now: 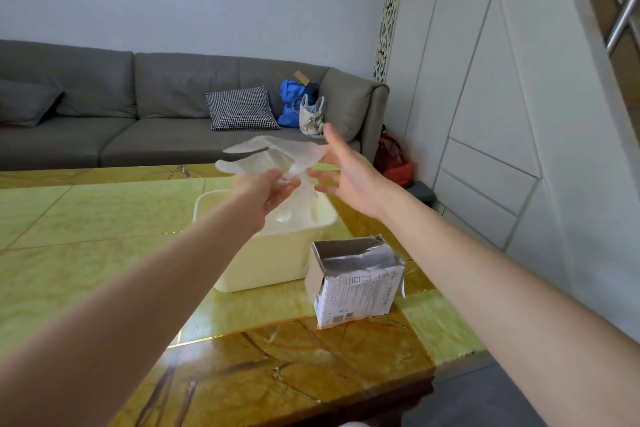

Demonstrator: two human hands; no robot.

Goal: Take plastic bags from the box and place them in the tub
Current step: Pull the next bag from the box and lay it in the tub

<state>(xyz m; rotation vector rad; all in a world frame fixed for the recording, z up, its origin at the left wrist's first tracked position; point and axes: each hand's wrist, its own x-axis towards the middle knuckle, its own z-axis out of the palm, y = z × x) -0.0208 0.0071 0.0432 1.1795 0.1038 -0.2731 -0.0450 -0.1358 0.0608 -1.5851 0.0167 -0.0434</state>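
Observation:
A thin translucent plastic bag hangs in the air above the cream tub. My left hand grips the bag's lower part, its fingers curled round the film. My right hand is spread beside the bag with straight fingers, its fingertips touching or nearly touching the bag's right edge. More crumpled clear plastic lies inside the tub. The torn white cardboard box stands on the table just in front and to the right of the tub, its top ripped open.
The tub and box stand on a glossy yellow-green and brown marble table. A grey sofa with a checked cushion and bags is behind it. A white panelled wall runs along the right.

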